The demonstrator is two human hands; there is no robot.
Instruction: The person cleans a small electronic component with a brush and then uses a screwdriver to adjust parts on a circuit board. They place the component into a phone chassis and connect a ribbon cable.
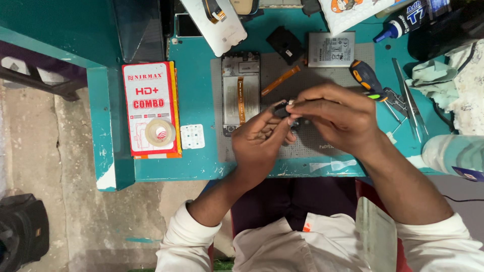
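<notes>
Hands meet above a grey work mat (322, 151) on the teal tabletop (196, 156): the left hand (259, 141) and the right hand (335, 113) both pinch one small dark phone part (281, 109) between thumb and fingertips, held just over the mat's middle. The part is black, blocky and tiny, with a pale bit at its top edge; finer detail is too small to tell. On the mat's left edge lies one opened phone frame (241, 93), upright, with an orange flex strip down its centre; a second, loose orange flex cable (280, 80) lies tilted just beside it. One flat grey battery (331, 49) sits at the mat's far edge, one screwdriver (367, 78) with a black and orange handle near the right hand, and two metal tweezers (409, 103) further right. One red and white box (150, 108) lies to the left, carrying one tape roll (160, 132).
</notes>
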